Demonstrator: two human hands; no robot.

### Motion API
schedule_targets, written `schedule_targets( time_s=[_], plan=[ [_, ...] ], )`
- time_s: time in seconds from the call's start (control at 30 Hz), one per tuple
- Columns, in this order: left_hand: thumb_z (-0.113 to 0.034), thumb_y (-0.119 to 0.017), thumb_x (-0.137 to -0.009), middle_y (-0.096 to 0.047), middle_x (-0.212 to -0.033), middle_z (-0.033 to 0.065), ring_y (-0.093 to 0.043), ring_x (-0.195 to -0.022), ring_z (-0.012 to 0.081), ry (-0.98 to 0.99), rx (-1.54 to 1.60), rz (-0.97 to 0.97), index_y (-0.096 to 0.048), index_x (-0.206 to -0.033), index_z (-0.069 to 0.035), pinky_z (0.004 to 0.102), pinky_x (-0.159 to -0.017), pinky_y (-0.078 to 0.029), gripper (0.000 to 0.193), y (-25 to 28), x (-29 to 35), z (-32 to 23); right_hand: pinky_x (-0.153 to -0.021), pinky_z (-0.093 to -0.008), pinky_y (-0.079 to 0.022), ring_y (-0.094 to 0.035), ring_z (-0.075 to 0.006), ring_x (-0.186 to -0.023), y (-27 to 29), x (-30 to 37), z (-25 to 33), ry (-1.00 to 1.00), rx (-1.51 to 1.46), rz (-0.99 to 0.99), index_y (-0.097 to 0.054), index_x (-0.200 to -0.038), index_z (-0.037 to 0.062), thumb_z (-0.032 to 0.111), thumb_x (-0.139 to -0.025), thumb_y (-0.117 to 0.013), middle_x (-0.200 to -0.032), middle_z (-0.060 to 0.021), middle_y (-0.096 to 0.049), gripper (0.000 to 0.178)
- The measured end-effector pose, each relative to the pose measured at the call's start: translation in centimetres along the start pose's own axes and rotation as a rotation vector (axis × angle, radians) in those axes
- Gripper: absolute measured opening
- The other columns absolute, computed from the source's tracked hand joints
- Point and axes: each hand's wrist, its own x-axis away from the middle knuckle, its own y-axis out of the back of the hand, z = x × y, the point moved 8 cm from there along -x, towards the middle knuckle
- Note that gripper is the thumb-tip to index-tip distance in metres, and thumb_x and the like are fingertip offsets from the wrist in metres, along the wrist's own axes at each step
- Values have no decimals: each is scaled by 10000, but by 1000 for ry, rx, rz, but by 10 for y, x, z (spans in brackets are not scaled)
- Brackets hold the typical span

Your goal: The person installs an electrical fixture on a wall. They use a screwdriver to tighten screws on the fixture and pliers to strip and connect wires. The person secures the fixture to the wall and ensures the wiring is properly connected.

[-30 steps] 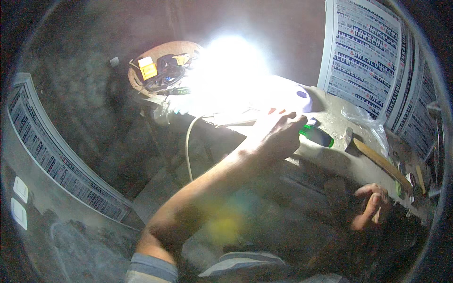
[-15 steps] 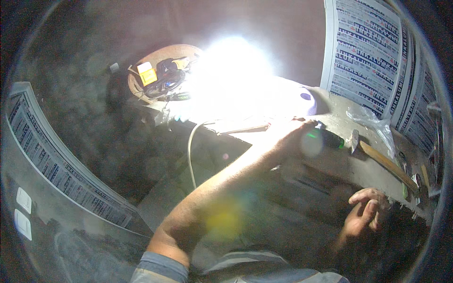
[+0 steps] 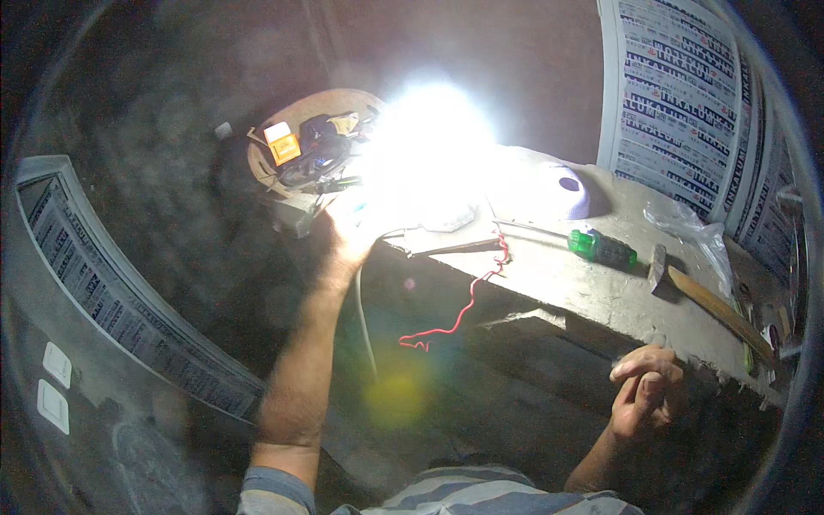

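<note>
My left hand (image 3: pixel 345 245) reaches to the near left side of a glaring lamp (image 3: pixel 429 163), beside a pale cable (image 3: pixel 364 326). Glare washes out its fingers, so its grip is hidden. Low on the right, my right hand (image 3: pixel 648 395) is held up off the ledge with its fingers curled and pressed together; anything in them is too small to make out. A thin red wire (image 3: pixel 468 300) hangs in a crooked line over the front edge of the ledge (image 3: pixel 549 270). Behind it lies a screwdriver (image 3: pixel 603 249) with a green and black handle.
A hammer (image 3: pixel 708 300) and a clear plastic bag (image 3: pixel 687 230) lie to the right. Near the lamp sits a white rounded object with a dark hole (image 3: pixel 568 190). A round tray (image 3: pixel 266 120) carries an orange box (image 3: pixel 281 144). Film-covered frames (image 3: pixel 674 103) flank both sides; wall switches (image 3: pixel 55 386) are left.
My left hand has swung left from beside the screwdriver to the lamp's left side, uncovering the red wire and the screwdriver. My right hand has shifted slightly left, its fingers still curled.
</note>
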Motion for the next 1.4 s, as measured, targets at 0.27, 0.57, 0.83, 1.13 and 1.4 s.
schedule_targets(
  time_s=[0.27,0.57,0.83,1.13,1.4],
  plan=[
    [-387,-767,-781,-740,-891,184,-723,-841,342,81,-290,64,-782,-972,-129,458,-786,-560,322,-2,-22,64,-492,-289,-491,-574,-175,-574,-69,8,-1,80,-220,184,-602,-1027,-9,279,-1009,-644,-742,-102,-578,291],
    [-262,-712,-803,-613,-743,201,-597,-676,295,106,43,-184,-594,-872,7,452,-631,-487,302,-40,-27,103,-717,-369,-548,-663,-252,-827,-133,49,-7,-32,-448,731,-633,-1118,-52,119,-1008,-632,-937,-193,-663,203],
    [-200,-708,-941,-646,-1036,242,-639,-961,360,170,-237,-572,-560,-1266,35,424,-856,-521,427,64,71,21,-867,-354,-524,-667,-289,-946,-217,93,12,-240,-402,1014,-680,-1073,-89,52,-977,-638,-1003,-186,-695,176],
    [-202,-605,-989,-516,-1344,272,-547,-1210,391,484,35,-373,-557,-1148,5,442,-1042,-440,266,126,291,-25,-846,-307,-452,-525,-162,-961,-342,218,-8,-1084,-815,868,-425,-1467,-75,328,-1051,-554,-1183,-88,-590,594],
    [-102,-750,-873,-595,-1287,217,-602,-1187,385,410,-542,-172,-611,-1099,-6,438,-1009,-484,282,208,343,-105,-970,-346,-430,-592,-218,-1034,-403,318,38,-1619,-1241,819,-625,-1253,0,278,-1006,-578,-1131,-94,-651,375]
  ],
)
